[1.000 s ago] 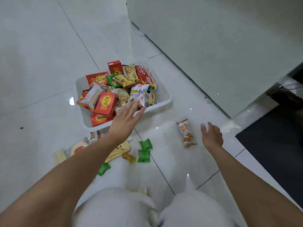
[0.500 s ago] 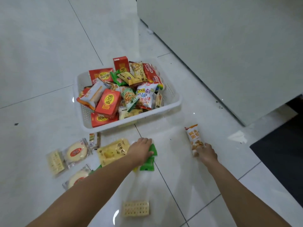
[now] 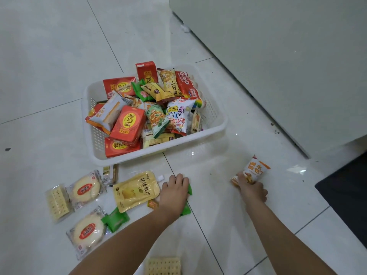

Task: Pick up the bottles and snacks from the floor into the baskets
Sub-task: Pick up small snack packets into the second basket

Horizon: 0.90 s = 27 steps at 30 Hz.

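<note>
A white plastic basket [image 3: 216,118] heaped with snack packets stands on the tiled floor. In front of it my left hand [image 3: 174,190] curls down over small green packets [image 3: 190,189] on the floor. My right hand [image 3: 251,188] grips the lower end of an orange and white snack bag [image 3: 256,168], which is lifted off the floor at its far end. Left of my left hand lie a yellow juice pouch [image 3: 135,190], two round cakes in clear wrap [image 3: 85,188] [image 3: 88,231], a cracker pack [image 3: 57,201] and another green packet [image 3: 116,219].
A pale cabinet wall [image 3: 278,66] runs along the right behind the basket. A dark mat [image 3: 345,193] lies at the far right. Another cracker pack [image 3: 163,265] sits at the bottom edge between my arms. A small snack pack [image 3: 110,173] lies against the basket's front.
My left hand left the basket and came down onto the green packets. My right hand reached the orange bag, closed on it and began to lift it.
</note>
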{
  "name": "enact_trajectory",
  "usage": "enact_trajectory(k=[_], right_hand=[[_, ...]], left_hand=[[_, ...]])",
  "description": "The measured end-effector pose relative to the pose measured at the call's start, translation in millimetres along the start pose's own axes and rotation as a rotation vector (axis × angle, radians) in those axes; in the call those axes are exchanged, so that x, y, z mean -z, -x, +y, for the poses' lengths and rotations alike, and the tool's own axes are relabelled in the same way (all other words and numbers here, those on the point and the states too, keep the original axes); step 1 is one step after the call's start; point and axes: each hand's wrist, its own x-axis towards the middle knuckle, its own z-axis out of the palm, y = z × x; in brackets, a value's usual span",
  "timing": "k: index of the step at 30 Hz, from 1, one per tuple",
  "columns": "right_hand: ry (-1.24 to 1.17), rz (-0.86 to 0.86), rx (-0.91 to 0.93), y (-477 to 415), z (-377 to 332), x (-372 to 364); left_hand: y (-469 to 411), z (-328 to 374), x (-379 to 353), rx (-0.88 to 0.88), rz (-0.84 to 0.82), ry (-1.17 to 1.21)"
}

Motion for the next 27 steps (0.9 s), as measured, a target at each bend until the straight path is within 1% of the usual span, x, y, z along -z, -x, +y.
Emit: enact_trajectory(k=[3, 4, 5, 6, 8, 10, 11, 13, 15, 16, 17, 18, 19, 20, 22, 25, 27], right_hand=[[-0.128, -0.009, -0.102, -1, -10, -5], [-0.195, -0.009, -0.108, -2, -14, -6], [-0.268, -0.009, -0.087, -1, -16, -7], [-0.340, -0.002, -0.030, 2, -21, -6], [-0.454, 0.024, 0.141, 12, -35, 1], [-0.469, 0.048, 0.314, 30, -64, 14], [-0.462, 0.052, 0.388, 39, -81, 19], [-0.380, 0.014, 0.525, 52, -118, 23], [-0.247, -0.051, 0.668, 61, -154, 21], [-0.185, -0.102, 0.719, 66, -169, 19], [-0.112, -0.142, 0.757, 73, -183, 17], [-0.028, -0.150, 0.775, 78, -193, 14], [0.052, -0.118, 0.789, 83, -199, 12], [0.114, -0.072, 0.804, 86, -198, 9], [0.205, 0.006, 0.869, 91, -183, 5], [0.247, 0.080, 1.002, 92, -133, 1], [0.260, 0.083, 1.046, 87, -88, -4]], left_hand=[[0, 2, 0, -0.017, 0.004, -0.009], [0, 0, 2, -0.026, 0.028, -0.015], [0, -4, 6, -0.027, 0.087, -0.020], [0, -9, 10, -0.035, 0.168, -0.023], [-3, -20, 25, -0.104, 0.337, 0.017], [-11, -31, 55, -0.158, 0.565, 0.076], [-17, -36, 76, -0.155, 0.676, 0.103], [-37, -50, 117, -0.048, 0.828, 0.133], [-52, -64, 160, 0.122, 0.833, 0.163], [-58, -72, 178, 0.196, 0.781, 0.172], [-62, -79, 192, 0.260, 0.693, 0.171], [-63, -86, 199, 0.299, 0.605, 0.145], [-62, -92, 201, 0.318, 0.538, 0.107], [-59, -97, 197, 0.319, 0.510, 0.074], [-44, -105, 178, 0.275, 0.513, 0.033], [-6, -107, 134, 0.169, 0.613, 0.048], [24, -106, 99, 0.136, 0.675, 0.102]])
